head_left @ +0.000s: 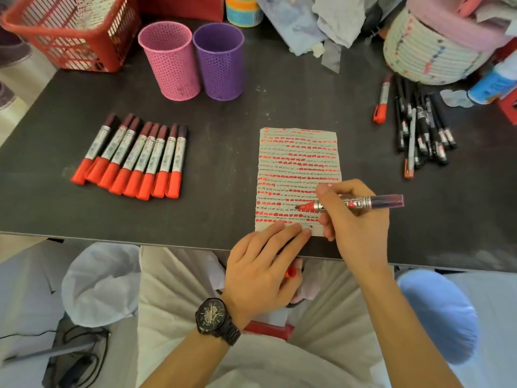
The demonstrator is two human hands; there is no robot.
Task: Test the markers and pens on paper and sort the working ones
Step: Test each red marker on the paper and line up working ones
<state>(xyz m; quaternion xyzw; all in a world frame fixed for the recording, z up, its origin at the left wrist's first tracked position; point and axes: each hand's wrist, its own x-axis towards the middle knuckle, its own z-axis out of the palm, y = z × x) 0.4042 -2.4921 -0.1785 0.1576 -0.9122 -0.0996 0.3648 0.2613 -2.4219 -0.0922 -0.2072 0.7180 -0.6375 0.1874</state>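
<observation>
While at paper point(299, 152) edge, left hand point(263, 267) around cap point(291, 272), right hand point(355, 219) around marker point(361, 203).

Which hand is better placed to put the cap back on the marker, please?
Left. The left hand holds the cap under its palm, while the right hand grips the marker, tip on the paper.

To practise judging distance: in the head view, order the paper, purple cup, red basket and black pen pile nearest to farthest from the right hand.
1. Paper, under the right hand.
2. Black pen pile, right side.
3. Purple cup, back centre.
4. Red basket, back left.
</observation>
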